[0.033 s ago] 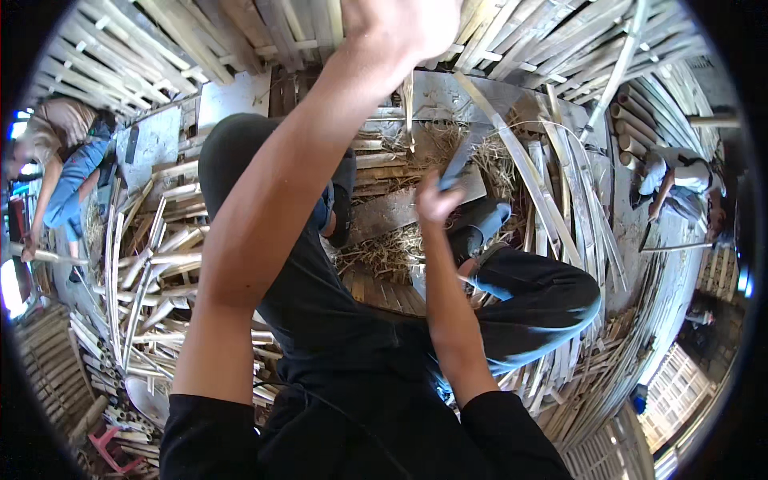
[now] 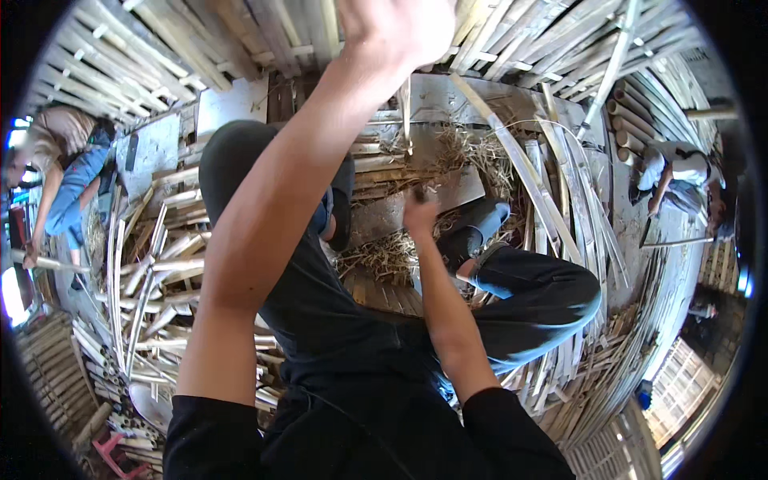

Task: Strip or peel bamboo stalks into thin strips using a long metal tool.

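Observation:
My left hand (image 2: 396,28) is raised at the top edge, bright and partly cut off. A narrow bamboo strip (image 2: 406,120) hangs down from beneath it, its lower tip over the work spot; the fingers around it are mostly hidden. Lower down, my right hand (image 2: 421,214) is closed round the dark handle of a long-bladed knife (image 2: 418,193), whose blade is smeared by motion. Just beyond that hand lies a flat wooden board (image 2: 462,189) between my feet, with pale bamboo shavings (image 2: 488,152) around it.
Split bamboo pieces (image 2: 172,264) are heaped left of my legs. Long bamboo slats (image 2: 544,188) lean at the right, and a slatted bamboo wall (image 2: 160,44) stands ahead. One person (image 2: 76,160) works at far left, another (image 2: 680,172) at far right, near stacked bamboo poles (image 2: 628,128).
My right hand has moved slightly left and nearer to me, and the knife blade, plain before, is now blurred. My left hand stays raised with the bamboo strip.

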A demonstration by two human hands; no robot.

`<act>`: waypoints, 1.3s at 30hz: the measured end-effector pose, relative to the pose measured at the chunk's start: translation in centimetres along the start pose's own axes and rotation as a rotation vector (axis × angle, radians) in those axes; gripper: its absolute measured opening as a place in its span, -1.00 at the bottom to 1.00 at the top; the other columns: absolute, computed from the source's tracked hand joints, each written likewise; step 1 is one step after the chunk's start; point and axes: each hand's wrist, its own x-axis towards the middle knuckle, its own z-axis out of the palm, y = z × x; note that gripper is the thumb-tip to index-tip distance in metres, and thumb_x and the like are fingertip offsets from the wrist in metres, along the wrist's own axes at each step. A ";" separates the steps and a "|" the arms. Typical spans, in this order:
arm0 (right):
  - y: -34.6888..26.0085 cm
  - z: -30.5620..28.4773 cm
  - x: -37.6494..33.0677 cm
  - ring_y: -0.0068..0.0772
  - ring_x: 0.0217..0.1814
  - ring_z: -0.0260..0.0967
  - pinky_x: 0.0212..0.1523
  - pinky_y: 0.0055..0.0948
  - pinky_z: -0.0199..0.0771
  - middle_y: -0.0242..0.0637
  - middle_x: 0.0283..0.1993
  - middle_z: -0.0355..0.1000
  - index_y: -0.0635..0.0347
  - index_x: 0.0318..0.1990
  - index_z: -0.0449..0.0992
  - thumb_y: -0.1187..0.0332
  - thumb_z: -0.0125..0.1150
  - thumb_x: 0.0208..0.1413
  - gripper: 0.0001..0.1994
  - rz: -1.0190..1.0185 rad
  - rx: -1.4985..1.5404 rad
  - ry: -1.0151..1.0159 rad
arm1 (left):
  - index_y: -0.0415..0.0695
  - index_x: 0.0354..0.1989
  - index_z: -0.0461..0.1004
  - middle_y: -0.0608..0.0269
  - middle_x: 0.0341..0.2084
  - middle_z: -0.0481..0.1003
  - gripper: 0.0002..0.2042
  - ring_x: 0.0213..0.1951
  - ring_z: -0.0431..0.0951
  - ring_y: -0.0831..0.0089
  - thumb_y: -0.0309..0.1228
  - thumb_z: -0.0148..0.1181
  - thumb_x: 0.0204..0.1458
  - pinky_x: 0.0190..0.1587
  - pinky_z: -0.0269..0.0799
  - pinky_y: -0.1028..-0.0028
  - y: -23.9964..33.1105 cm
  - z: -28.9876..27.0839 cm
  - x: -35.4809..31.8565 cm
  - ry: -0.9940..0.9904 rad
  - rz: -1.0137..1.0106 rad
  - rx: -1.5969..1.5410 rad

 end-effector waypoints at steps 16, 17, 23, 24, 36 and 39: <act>-21.7 -11.2 10.2 -0.68 -0.77 0.12 -0.73 -0.59 0.11 -0.48 -0.72 0.26 0.12 -0.57 0.35 0.41 0.20 0.16 -0.74 -0.024 1.064 0.024 | -0.11 -0.72 0.29 0.49 -0.79 0.16 -0.75 -0.74 0.10 0.66 -0.48 0.05 0.00 -0.68 -0.08 0.53 -0.5 -1.3 1.8 0.158 -1.051 -0.824; -21.2 -10.0 9.5 -0.68 -0.77 0.12 -0.73 -0.59 0.11 -0.48 -0.72 0.26 0.12 -0.57 0.35 0.41 0.20 0.16 -0.74 -0.017 1.067 0.018 | -0.11 -0.72 0.29 0.49 -0.79 0.16 -0.75 -0.74 0.10 0.66 -0.48 0.05 0.00 -0.68 -0.08 0.53 -0.7 -1.5 1.6 0.154 -1.052 -0.815; 5.2 1.0 -1.9 0.08 -0.04 0.49 -0.03 -0.20 0.43 0.16 -0.04 0.49 0.40 -0.10 0.49 0.18 0.28 -0.04 -0.56 0.306 -0.154 -0.188 | -0.06 -0.75 0.21 0.51 -0.81 0.13 -0.73 -0.76 0.06 0.66 -0.49 0.02 -0.03 -0.69 -0.11 0.53 1.7 0.7 2.0 0.150 -1.017 -0.795; 5.0 1.7 -3.4 0.10 0.01 0.47 -0.03 -0.21 0.41 0.17 -0.11 0.50 0.42 -0.15 0.52 0.22 0.24 -0.03 -0.60 0.550 -0.351 -0.497 | -0.05 -0.75 0.21 0.52 -0.81 0.13 -0.73 -0.76 0.07 0.67 -0.49 0.02 -0.04 -0.69 -0.12 0.52 0.4 -0.5 0.6 0.103 -0.938 -0.733; -21.2 -9.0 7.0 -0.68 -0.78 0.20 -0.76 -0.58 0.17 -0.46 -0.74 0.30 0.16 -0.52 0.42 0.36 0.20 0.12 -0.80 -0.049 0.784 -0.042 | -0.18 -0.73 0.31 0.42 -0.83 0.20 -0.73 -0.73 0.18 0.57 -0.39 0.03 -0.02 -0.64 0.01 0.39 -0.9 -1.6 1.6 0.048 -0.911 -0.364; -21.5 -8.7 7.6 -0.69 -0.76 0.22 -0.75 -0.61 0.18 -0.46 -0.74 0.30 0.16 -0.52 0.40 0.39 0.19 0.14 -0.79 -0.169 0.990 0.018 | -0.19 -0.74 0.29 0.40 -0.84 0.20 -0.72 -0.74 0.19 0.54 -0.37 0.03 -0.03 -0.64 0.03 0.38 -1.1 -1.5 1.6 0.017 -0.966 -0.349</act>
